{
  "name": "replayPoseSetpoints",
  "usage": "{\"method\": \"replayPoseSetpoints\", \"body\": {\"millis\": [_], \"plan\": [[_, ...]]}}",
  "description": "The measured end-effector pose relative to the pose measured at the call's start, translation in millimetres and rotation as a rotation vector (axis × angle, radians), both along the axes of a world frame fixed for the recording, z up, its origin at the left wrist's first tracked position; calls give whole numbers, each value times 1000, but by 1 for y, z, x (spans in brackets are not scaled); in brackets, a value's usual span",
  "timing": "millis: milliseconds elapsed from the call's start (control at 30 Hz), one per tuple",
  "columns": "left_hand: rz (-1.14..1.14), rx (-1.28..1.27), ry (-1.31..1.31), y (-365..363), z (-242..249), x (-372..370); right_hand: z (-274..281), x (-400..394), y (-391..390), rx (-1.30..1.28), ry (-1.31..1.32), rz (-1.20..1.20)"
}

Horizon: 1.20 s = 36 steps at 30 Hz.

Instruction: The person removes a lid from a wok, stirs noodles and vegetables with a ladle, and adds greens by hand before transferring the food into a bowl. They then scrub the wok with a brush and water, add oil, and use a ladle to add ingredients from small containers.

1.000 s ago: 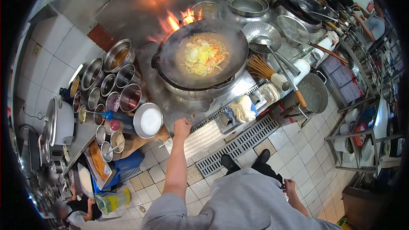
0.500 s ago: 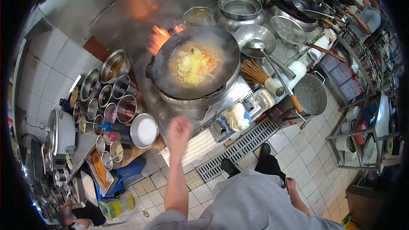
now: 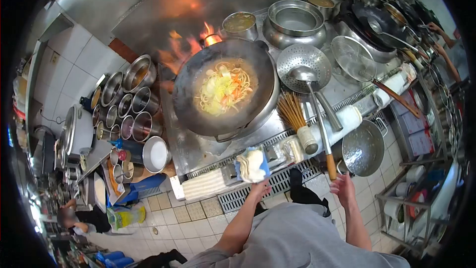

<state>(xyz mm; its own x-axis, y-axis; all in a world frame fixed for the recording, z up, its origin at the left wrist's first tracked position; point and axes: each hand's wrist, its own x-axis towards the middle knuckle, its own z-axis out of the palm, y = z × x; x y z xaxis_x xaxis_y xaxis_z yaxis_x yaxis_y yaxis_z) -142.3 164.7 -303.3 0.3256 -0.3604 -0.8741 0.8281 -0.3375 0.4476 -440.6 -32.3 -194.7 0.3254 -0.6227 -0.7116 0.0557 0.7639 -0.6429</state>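
My left hand (image 3: 260, 188) is right at the lower edge of a folded cream-and-blue cloth (image 3: 251, 165) on the stove's front rail, its fingers partly extended. My right hand (image 3: 343, 189) is open, fingers spread, just below the wooden handle end of a long ladle (image 3: 323, 134). The ladle's bowl rests in a perforated strainer (image 3: 290, 63). Ahead of me a wok (image 3: 191, 119) sits over the burner, holding noodles (image 3: 208, 100) with shredded cabbage and carrot. Flames (image 3: 184, 52) rise behind its far left rim.
A bamboo wok brush (image 3: 297, 124) lies right of the wok. A mesh skimmer (image 3: 353, 58) and a large steel pot (image 3: 364, 148) are further right. Several steel containers (image 3: 141, 72) stand at left, including one of white powder (image 3: 156, 155). Other people are at far right and lower left.
My left hand has moved down and right to the cloth. My right hand has come up from my side toward the ladle handle. The view has shifted and the flames are larger.
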Motion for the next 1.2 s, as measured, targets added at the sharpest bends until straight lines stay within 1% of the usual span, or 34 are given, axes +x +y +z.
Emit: {"method": "replayPoseSetpoints", "body": {"millis": [33, 67, 100, 133, 167, 200, 233, 267, 300, 333, 400, 467, 533, 600, 667, 733, 767, 800, 867, 900, 933, 1000, 1033, 1100, 1167, 1200], "plan": [[5, -74, 73, 0, -26, 0, 31, 26, -14, -26, -16, 61], [20, -73, 73, -1, -32, -5, 52, 47, -22, -54, -33, 124], [100, -44, 25, -3, -36, -9, 50, 55, -31, -27, -100, 244], [184, -14, -22, -8, -31, -11, 52, 66, -37, 30, -126, 290], [255, 79, -71, -9, -27, -13, 59, 75, -39, 40, -132, 320], [278, 79, -74, -6, -26, -13, 66, 82, -42, 51, -139, 350], [255, 129, -184, 1, -25, -15, 61, 85, -47, 85, -94, 312], [228, 183, -293, 6, -24, -16, 59, 88, -52, 90, -99, 331], [277, 244, -361, 8, -15, -21, 58, 87, -56, -21, -66, 380], [286, 251, -363, 13, -9, -23, 58, 88, -59, -134, -33, 423], [33, 310, -504, 20, -2, -20, 59, 92, -63, -178, 15, 393], [43, 257, -513, 25, 0, -22, 71, 94, -72, -262, 12, 402], [-48, 259, -591, 26, 7, -22, 87, 104, -79, -281, -5, 416], [-58, 301, -588, 27, 6, -21, 104, 113, -85, -287, -5, 375], [-233, 277, -886, 34, -9, -21, 128, 123, -88, -312, -9, 394], [-256, 241, -865, 37, -11, -23, 148, 136, -80, -314, -195, 348], [-286, 202, -850, 40, -10, -19, 150, 137, -76, -315, -321, 387], [-288, 195, -850, 43, -3, -15, 155, 144, -70, -320, -319, 383], [-504, 242, -953, 48, 9, -8, 166, 159, -54, -264, -306, 449], [-550, 244, -825, 53, 13, -2, 165, 164, -46, -379, -234, 490], [-537, 239, -825, 61, 17, 0, 169, 172, -42, -387, -233, 501], [-489, 275, -916, 87, 29, -3, 179, 189, -38, -506, -151, 572], [-481, 324, -970, 107, 17, -5, 184, 201, -41, -541, -90, 615], [-427, 324, -1040, 158, -5, -13, 188, 226, -48, -603, -59, 674], [-425, 471, -862, 201, 0, -23, 178, 247, -55, -627, -50, 718], [-401, 545, -797, 219, 6, -29, 169, 255, -60, -689, -10, 715]]}}
